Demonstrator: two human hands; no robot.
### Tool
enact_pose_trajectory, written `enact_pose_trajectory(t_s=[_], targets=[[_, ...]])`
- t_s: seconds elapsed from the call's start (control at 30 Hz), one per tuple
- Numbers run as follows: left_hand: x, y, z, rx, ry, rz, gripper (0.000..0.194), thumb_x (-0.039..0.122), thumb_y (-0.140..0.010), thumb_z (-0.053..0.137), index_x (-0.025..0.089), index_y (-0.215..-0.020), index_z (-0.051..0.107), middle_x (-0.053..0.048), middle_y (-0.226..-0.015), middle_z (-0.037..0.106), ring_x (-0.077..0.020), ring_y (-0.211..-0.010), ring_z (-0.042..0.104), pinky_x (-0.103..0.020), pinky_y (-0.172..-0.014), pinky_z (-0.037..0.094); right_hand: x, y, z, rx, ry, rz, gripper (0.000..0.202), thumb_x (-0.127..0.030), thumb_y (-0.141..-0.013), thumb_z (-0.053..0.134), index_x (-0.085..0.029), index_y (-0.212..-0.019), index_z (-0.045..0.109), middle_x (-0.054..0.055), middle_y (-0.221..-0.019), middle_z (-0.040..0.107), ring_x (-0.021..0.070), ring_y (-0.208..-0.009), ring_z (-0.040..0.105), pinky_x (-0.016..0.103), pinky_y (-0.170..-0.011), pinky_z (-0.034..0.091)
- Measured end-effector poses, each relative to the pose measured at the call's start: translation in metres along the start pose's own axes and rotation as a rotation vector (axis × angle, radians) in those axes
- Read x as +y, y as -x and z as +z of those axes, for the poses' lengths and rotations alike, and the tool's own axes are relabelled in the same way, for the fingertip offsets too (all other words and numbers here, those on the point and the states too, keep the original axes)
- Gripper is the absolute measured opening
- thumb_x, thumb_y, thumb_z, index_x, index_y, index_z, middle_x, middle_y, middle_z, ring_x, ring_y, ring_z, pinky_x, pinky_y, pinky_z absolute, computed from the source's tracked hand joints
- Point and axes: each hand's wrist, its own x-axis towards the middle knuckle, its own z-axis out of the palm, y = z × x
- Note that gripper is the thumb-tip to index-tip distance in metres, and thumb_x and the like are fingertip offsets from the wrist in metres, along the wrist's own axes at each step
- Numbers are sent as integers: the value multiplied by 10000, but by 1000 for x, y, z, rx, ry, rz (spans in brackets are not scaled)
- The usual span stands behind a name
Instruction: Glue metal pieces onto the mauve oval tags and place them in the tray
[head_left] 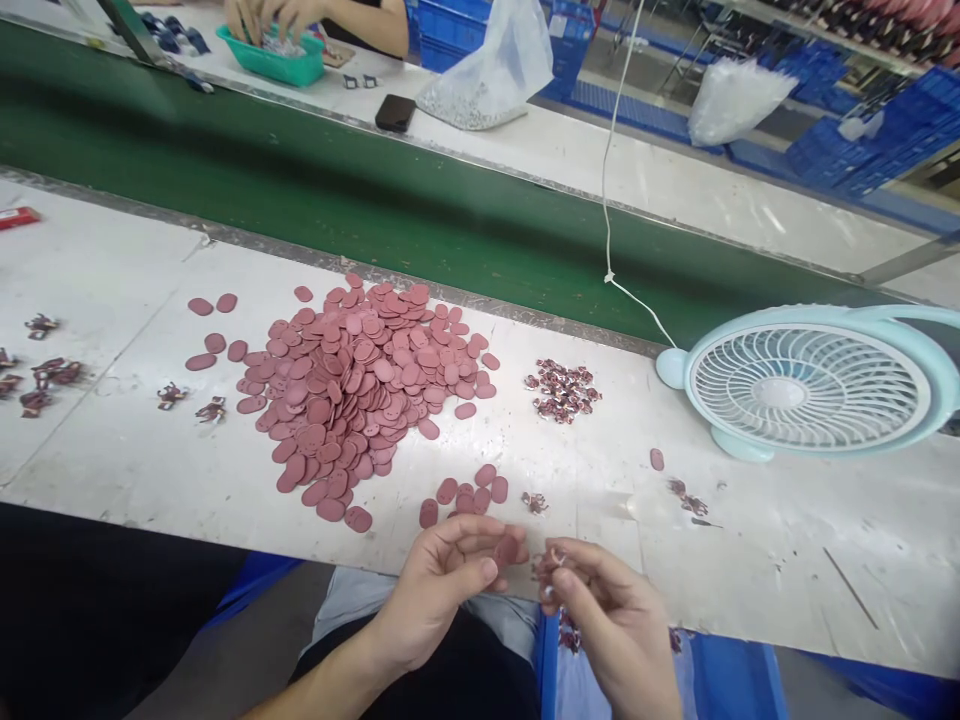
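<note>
My left hand (454, 585) pinches a reddish oval disc (506, 549) between thumb and fingers at the table's near edge. Close beside it on the right, my right hand (607, 610) holds a small brown-and-silver metal part (551, 565) in its fingertips. The two held pieces are apart. A large heap of the same oval discs (360, 370) lies beyond my left hand, and a small group of discs (469, 492) lies just past my fingers. Further off to the right is a small pile of metal parts (562, 390). One single metal part (535, 503) lies nearer.
A pale blue fan (810, 385) stands at the right, its white cord running up. A blue bin (739, 675) is below the table edge. Across the green divider (300, 200), a person's hands reach into a green basket (300, 70) near a phone (395, 113).
</note>
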Motion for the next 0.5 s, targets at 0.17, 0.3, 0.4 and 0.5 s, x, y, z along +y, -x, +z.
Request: enact_pose_trajectory(t_s=[0.17, 0.3, 0.4, 0.5], targets=[[0, -1, 3, -80, -14, 34, 109, 169, -811, 766, 195, -908, 725, -87, -1135, 769, -225, -969, 719, -338, -812, 552, -17, 5, 29, -13, -65, -40, 171, -318, -835, 753, -222, -975, 774, 62, -829, 772, 178, -634, 698, 307, -614, 635], [3, -1, 3, -99, -30, 49, 50, 147, -817, 753, 181, -839, 725, -80, -1106, 774, -196, -906, 719, -317, -791, 545, -18, 0, 30, -61, -60, -41, 179, -323, -844, 742, -219, -987, 775, 75, -880, 779, 185, -666, 706, 311, -624, 632], [3, 0, 4, -99, -49, 49, 33, 154, -816, 753, 175, -803, 732, -81, -1082, 782, -185, -860, 718, -312, -774, 545, -18, -1, 30, -79, -55, -41, 173, -317, -855, 731, -231, -1000, 772, 73, -914, 782, 181, -688, 710, 291, -621, 623], [1, 0, 3, -73, -60, 49, 34, 152, -806, 763, 174, -792, 741, -76, -1052, 789, -170, -815, 716, -292, -744, 544, -21, 1, 31, -75, -30, -61, 175, -305, -857, 729, -236, -1013, 767, 72, -917, 779, 181, -711, 712, 291, -639, 622]])
